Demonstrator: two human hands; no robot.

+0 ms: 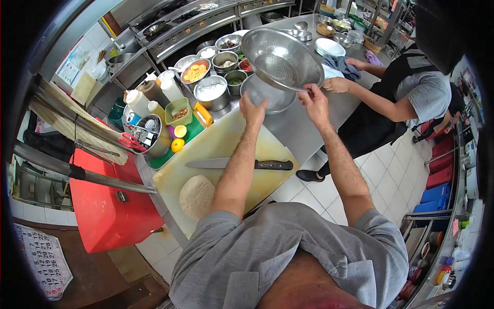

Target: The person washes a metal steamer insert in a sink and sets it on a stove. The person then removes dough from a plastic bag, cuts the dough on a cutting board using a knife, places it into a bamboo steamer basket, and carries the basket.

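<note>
My right hand (315, 105) pinches the rim of a large metal colander (275, 62), which is tilted up above a metal bowl (280, 100) on the steel counter. At the near left side of that bowl is my left hand (253, 109), thumb spread from the fingers, which overlap the bowl's rim in this view. Below my forearms lies a pale cutting board (218, 141). A large knife (239, 164) with a dark handle rests across it, and a round pale piece of dough (197, 196) sits near the board's close edge.
Left of the board stand squeeze bottles (138, 102), a utensil container (157, 136) and cut lemons (179, 132). Metal bowls and pots of ingredients (195, 72) line the back. A co-worker (391, 98) stands at right, hands on a dark cloth (341, 67). A red cooler (113, 201) is at left.
</note>
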